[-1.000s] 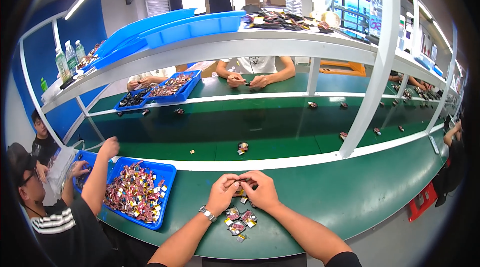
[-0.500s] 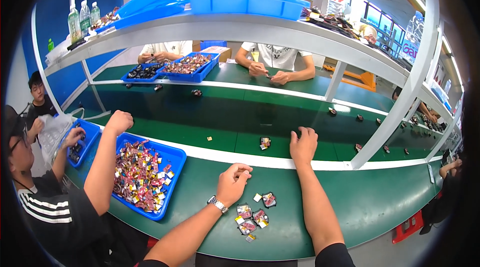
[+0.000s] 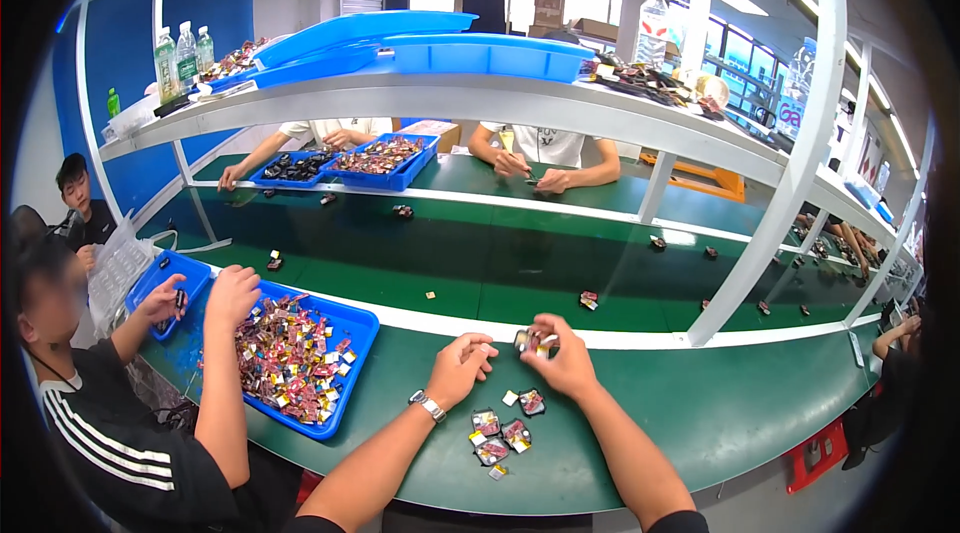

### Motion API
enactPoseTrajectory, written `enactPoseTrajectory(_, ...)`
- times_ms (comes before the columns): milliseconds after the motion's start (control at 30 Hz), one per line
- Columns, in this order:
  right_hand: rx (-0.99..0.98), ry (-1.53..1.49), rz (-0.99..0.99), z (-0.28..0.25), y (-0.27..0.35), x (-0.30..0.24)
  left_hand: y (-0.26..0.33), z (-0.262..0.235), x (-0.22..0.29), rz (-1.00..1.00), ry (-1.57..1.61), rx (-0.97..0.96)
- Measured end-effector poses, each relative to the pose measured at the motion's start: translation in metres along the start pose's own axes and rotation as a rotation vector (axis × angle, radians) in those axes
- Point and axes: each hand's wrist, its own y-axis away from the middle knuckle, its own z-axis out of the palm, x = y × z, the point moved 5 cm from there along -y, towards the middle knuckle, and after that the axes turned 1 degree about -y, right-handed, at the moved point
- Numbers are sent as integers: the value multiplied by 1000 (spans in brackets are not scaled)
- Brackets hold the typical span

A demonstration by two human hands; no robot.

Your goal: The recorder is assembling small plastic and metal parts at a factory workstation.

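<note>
My right hand (image 3: pixel 568 361) pinches a small dark part (image 3: pixel 529 341) with a pale piece on it, held just above the green bench (image 3: pixel 700 413). My left hand (image 3: pixel 462 367) hovers beside it, fingers loosely curled, nothing visible in it; a watch sits on that wrist. Below both hands lies a small pile of similar small parts (image 3: pixel 500 430) on the bench.
A blue tray (image 3: pixel 345 373) full of small coloured parts sits left of my hands, with a neighbouring person's hands (image 3: pixel 232 295) at it. A white stripe (image 3: pixel 640 338) borders the darker conveyor strip (image 3: pixel 500 263) carrying loose parts. Other people work across it. A white post (image 3: pixel 760 233) rises at right.
My right hand came back from the white stripe at the belt with a small part. My left hand rose from the pile toward it. The view shifted a little.
</note>
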Motion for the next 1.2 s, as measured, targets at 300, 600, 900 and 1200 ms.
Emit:
enactPoseTrajectory(300, -129, 95, -386, -3, 37, -65, 11, 24, 6, -135, 117, -435)
enactPoseTrajectory(600, 41, 71, -217, 2, 42, -53, 21, 33, 8, -201, 449, -489)
enactPoseTrajectory(900, 32, 154, -233, 11, 32, -53, 12, 26, 8, -181, 418, -431)
enactPoseTrajectory(1200, 31, 202, -217, 8, 35, -48, 12, 27, 9, -196, 377, -397)
